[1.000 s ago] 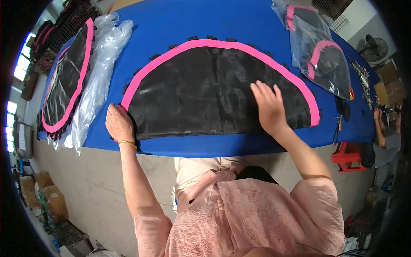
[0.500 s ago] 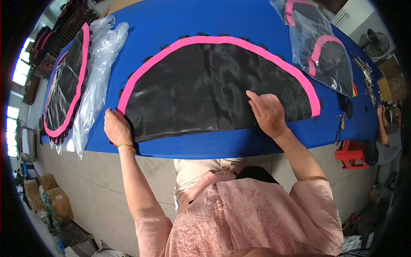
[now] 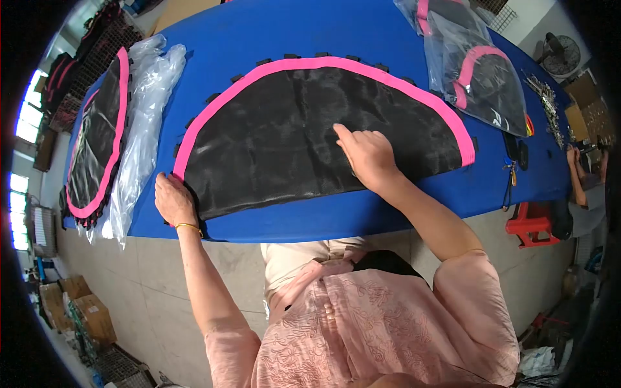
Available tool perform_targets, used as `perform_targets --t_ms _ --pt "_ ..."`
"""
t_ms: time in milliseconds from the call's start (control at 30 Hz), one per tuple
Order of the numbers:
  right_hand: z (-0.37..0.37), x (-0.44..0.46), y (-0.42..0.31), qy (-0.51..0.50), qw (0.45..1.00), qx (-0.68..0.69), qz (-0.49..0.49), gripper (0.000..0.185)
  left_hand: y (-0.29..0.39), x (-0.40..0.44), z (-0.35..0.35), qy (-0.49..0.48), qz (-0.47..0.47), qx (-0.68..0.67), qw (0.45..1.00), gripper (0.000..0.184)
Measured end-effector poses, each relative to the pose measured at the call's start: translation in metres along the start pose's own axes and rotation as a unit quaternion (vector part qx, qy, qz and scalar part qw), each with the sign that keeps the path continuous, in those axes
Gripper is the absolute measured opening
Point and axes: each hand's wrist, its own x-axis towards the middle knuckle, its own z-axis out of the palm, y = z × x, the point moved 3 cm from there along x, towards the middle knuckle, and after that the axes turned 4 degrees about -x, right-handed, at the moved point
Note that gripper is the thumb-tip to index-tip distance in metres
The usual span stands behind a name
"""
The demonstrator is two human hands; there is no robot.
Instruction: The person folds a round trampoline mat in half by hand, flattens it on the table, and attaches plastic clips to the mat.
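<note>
A black mesh mat (image 3: 259, 142), folded into a half circle, lies on the blue table. Pink edging with several black tabs runs around its curve, and its straight fold faces me. At the near left corner, my left hand (image 3: 174, 199) is closed on the pink edge, fingertips partly hidden. My right hand (image 3: 370, 155) rests over the middle right of the mat, holding nothing. Its index finger is stretched out and the other fingers are loosely bent.
Another pink-edged mat (image 3: 97, 155) lies at the left beside clear plastic wrap (image 3: 143, 129). Bagged pink-edged pieces (image 3: 488, 84) lie at the back right. Small metal parts (image 3: 547, 110) and a red stool (image 3: 529, 225) are at the right, near another person's arm (image 3: 577, 178).
My right hand has slid left and away from me across the mat. My left hand stays at the left corner. The whole view has shifted slightly.
</note>
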Motion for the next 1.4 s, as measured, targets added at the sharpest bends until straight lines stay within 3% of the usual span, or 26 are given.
perform_targets --t_ms 133,200,500,733,867,1067,1200,1400 --pt "0.005 0.016 -0.006 -0.021 0.995 0.082 0.044 0.031 0.0 0.0 0.001 -0.007 -0.006 -0.004 1.0 0.03" --pt "0.004 0.02 -0.003 -0.054 0.986 0.094 0.125 0.031 0.0 0.0 0.001 -0.006 -0.009 0.0 1.0 0.03" --pt "-0.002 0.017 0.005 -0.022 0.975 0.151 0.162 0.033 0.003 -0.001 -0.001 0.004 -0.004 0.0 1.0 0.029" --pt "-0.024 0.01 -0.017 0.032 0.988 0.128 0.076 0.036 0.004 -0.001 0.0 -0.006 -0.01 0.001 1.0 0.027" --pt "-0.041 0.008 -0.031 -0.034 0.983 0.153 0.098 0.042 0.0 0.0 0.004 -0.009 -0.012 0.01 1.0 0.027" --pt "-0.048 -0.013 -0.05 -0.102 0.97 0.22 0.022 0.046 0.0 -0.003 0.004 0.006 0.003 0.011 1.0 0.027" --pt "-0.033 -0.011 -0.068 -0.112 0.95 0.291 0.006 0.041 0.003 -0.003 0.003 0.015 0.004 0.0 1.0 0.025" --pt "-0.015 0.003 -0.104 -0.106 0.953 0.281 -0.04 0.042 0.003 -0.002 0.003 -0.012 -0.012 0.019 1.0 0.022"
